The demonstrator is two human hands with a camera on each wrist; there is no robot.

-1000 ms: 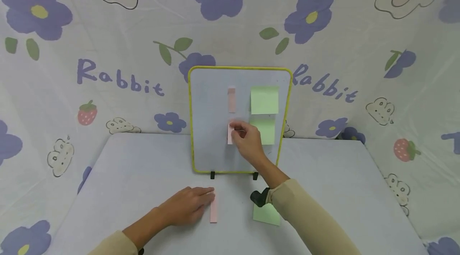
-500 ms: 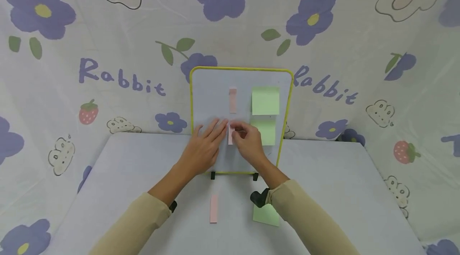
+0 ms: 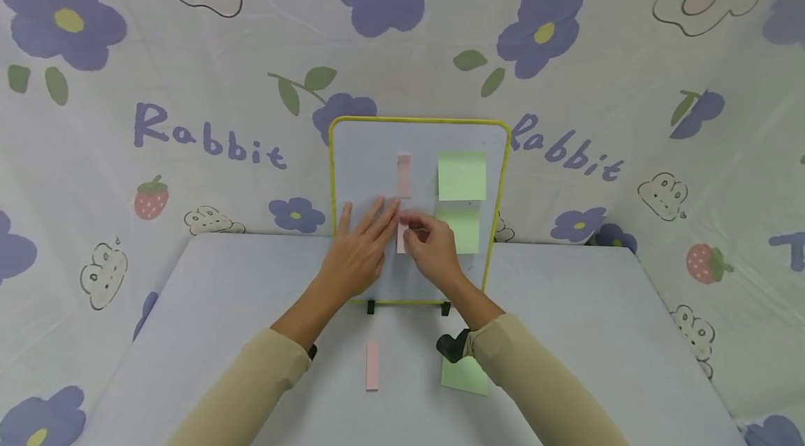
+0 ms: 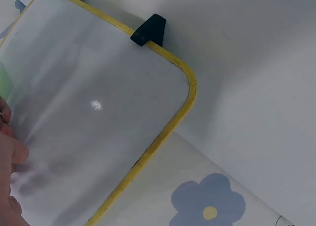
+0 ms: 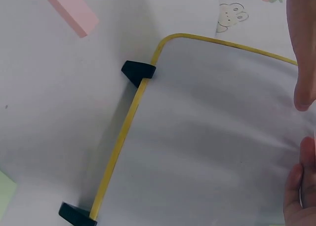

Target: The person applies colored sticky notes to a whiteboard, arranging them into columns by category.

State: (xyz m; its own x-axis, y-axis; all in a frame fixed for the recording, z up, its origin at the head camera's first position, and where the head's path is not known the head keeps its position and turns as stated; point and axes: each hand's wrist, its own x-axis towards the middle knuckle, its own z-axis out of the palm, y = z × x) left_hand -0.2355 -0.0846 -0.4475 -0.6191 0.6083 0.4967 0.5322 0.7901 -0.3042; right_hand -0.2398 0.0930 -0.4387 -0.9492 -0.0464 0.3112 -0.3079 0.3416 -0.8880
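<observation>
A yellow-rimmed whiteboard stands upright on the table. My right hand pinches a narrow pink sticky note against the middle of the board, its fingers hiding part of the strip. My left hand lies on the board just left of that note, fingers spread and straight, with the fingertips close to its upper end. Directly above, another pink sticky note is stuck on. To the right are an upper green sticky note and a lower green sticky note, the latter partly behind my right hand.
A thick pink sticky-note pad lies on the table in front of the board, also showing in the right wrist view. A green sticky-note pad is partly under my right sleeve. Black feet support the board. Behind hangs a flower-print cloth.
My left hand has left the pink pad on the table and moved up onto the board beside the pink note. The right hand has kept its pinch in place.
</observation>
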